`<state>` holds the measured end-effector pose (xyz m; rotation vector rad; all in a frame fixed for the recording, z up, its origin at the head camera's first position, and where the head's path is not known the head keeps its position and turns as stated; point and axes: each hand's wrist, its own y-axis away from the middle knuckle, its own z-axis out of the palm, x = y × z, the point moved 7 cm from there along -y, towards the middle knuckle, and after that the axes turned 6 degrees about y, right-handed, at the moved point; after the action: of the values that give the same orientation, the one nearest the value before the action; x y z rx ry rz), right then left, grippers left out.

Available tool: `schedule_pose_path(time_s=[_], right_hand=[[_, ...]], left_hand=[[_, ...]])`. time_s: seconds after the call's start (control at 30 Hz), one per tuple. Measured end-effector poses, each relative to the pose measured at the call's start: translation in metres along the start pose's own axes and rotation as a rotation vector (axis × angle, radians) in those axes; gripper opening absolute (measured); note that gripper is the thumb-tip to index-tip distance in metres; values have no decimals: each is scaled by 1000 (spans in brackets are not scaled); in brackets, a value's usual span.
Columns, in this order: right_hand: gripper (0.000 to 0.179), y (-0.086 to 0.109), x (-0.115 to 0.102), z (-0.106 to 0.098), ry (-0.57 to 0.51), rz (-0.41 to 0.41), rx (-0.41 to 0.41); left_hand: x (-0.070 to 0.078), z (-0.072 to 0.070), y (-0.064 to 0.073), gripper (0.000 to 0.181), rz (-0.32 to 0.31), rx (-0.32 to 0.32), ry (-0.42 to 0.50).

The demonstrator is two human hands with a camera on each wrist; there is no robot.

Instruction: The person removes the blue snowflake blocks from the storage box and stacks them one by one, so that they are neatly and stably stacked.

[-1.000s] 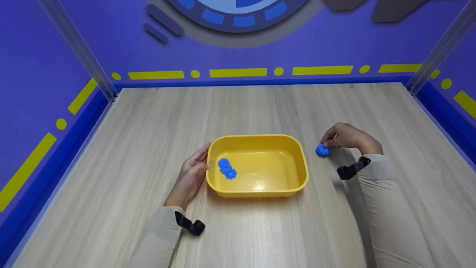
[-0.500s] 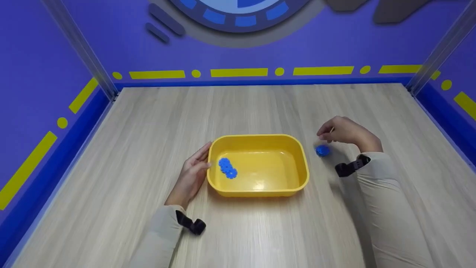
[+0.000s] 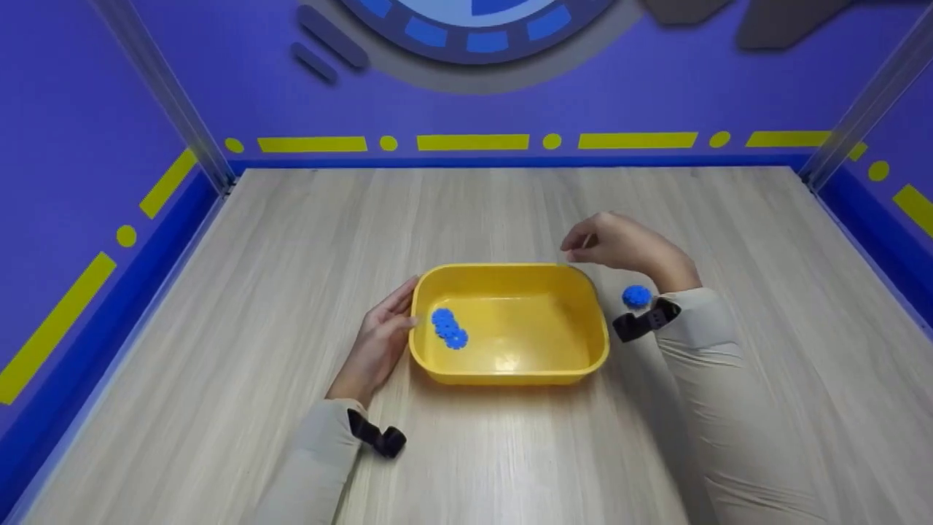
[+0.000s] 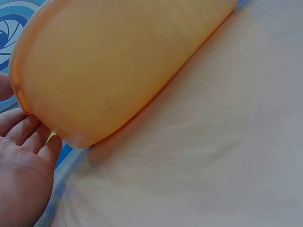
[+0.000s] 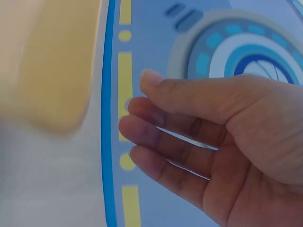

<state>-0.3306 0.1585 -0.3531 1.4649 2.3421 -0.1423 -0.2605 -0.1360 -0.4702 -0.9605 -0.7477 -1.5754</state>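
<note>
Yel. tub (image 3: 532, 332) held by L hand (image 3: 375, 343)

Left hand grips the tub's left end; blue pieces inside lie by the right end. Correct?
No: the blue pieces inside the tub lie by its left end, as the head view shows. The left hand does grip that end.

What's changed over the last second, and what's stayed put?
The right hand has left the blue pile and moved left and away from the person, to near the far right corner of the yellow tub. Whether it carries a piece, I can't tell. Unchanged: the left hand holds the tub's left side; the tub, the blue pieces inside and the pile lie where they were.
</note>
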Motion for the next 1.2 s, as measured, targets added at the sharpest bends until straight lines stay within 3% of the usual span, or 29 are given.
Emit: schedule_pose_path(time_s=[0.4,0.8,1.2], right_hand=[[22,-27,-66,29,13,-167,-97],[27,-52,-106,75,-24,-286,-221],[27,-63,-127,112,34,-231,-357]], left_hand=[[4,1,1,66,12,6,-19],[3,-1,1,66,5,7,-2],[3,0,3,67,18,-4,20]])
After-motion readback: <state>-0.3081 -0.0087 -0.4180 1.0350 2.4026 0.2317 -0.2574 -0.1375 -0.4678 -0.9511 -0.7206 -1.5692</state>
